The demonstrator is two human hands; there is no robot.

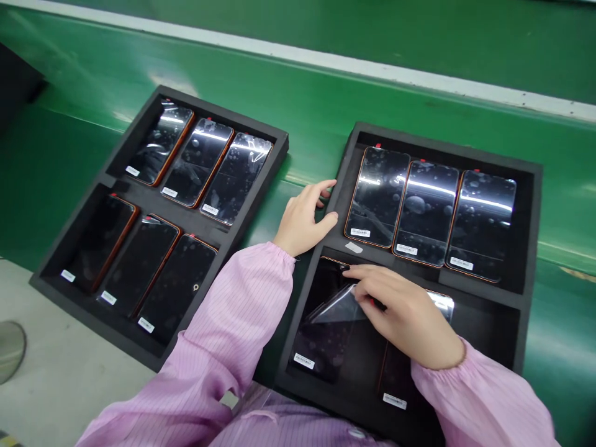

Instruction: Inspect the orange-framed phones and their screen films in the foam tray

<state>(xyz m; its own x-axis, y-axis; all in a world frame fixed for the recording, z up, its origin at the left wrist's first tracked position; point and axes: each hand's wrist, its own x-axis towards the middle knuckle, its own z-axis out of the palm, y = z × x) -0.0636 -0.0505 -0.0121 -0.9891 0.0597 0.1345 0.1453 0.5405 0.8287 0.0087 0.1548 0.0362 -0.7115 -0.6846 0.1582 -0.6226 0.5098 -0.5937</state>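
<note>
My right hand (pixel 405 310) is over the lower row of the right foam tray (pixel 531 236). Its thumb and fingers pinch the lifted clear protective film (pixel 333 305) of the lower-left phone (pixel 321 344), the index fingertip near that phone's top edge. Partly under this hand lies another phone (pixel 395 379) with a white label. My left hand (pixel 307 214) rests against the tray's left rim, thumb and fingers apart, holding nothing. Three film-covered phones with orange edges fill the upper row, among them the middle phone (pixel 426 214). A small white sticker (pixel 354 247) lies on the tray's divider.
Left of my arms stands a second black foam tray (pixel 279 146) with two rows of labelled phones, including an upper-left phone (pixel 162 143). Both trays lie on a green work surface (pixel 307 143). A pale strip (pixel 326 57) runs along the back. Grey floor (pixel 79 360) shows at lower left.
</note>
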